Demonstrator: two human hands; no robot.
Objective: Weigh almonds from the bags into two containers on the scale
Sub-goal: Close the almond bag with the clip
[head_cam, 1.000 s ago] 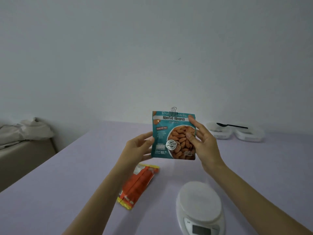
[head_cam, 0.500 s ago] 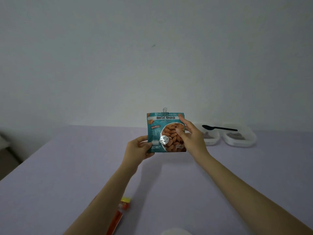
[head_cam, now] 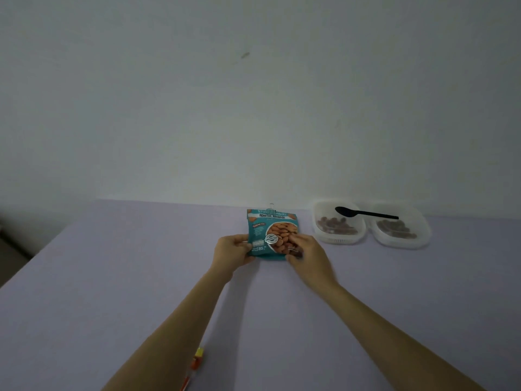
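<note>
A teal bag of roasted almonds (head_cam: 267, 230) with a clip on its top edge stands far out on the lilac table (head_cam: 141, 277). My left hand (head_cam: 232, 249) grips its lower left side and my right hand (head_cam: 306, 251) holds its lower right corner. To the right sit two clear plastic containers (head_cam: 338, 221) (head_cam: 400, 228), each with some almonds inside. A black spoon (head_cam: 365, 213) lies across both rims. The scale is out of view.
An orange and yellow bag (head_cam: 194, 365) peeks out beside my left forearm near the bottom edge. A pale wall rises right behind the table. The table's left edge runs diagonally at the left.
Both hands have carried the teal bag away from me and down onto the far part of the table. The view tilted up, so the scale dropped out of sight.
</note>
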